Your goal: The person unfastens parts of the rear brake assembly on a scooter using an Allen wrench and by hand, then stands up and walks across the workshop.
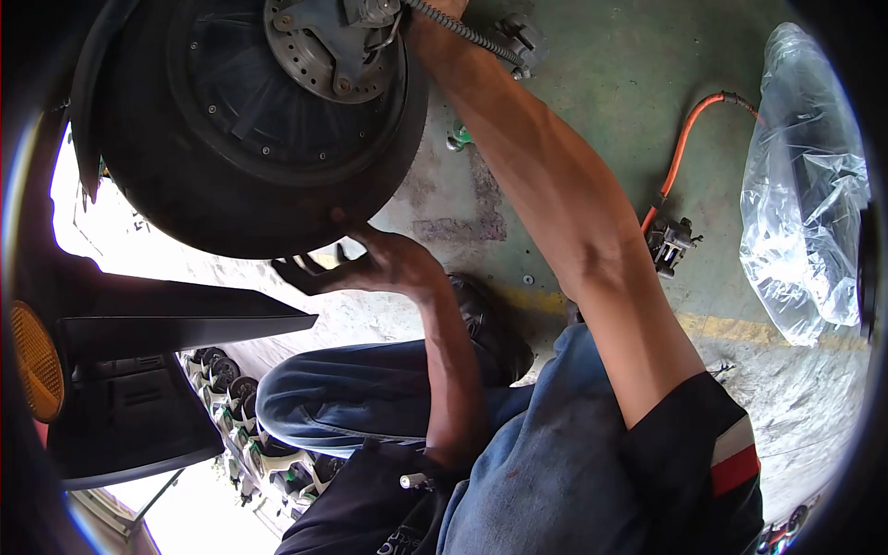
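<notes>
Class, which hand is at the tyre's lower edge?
Only the left hand; the right hand is higher in the picture, near the brake disc.

Big wheel (254,129) is seen around 10 o'clock, touched near its lower edge by the left hand (370,264); right hand (449,7) is mostly cut off at 12, crinkly plastic (800,203) is spotted near 3.

Lettering (401,541) on the dark shirt (347,499) is unreadable.
</notes>
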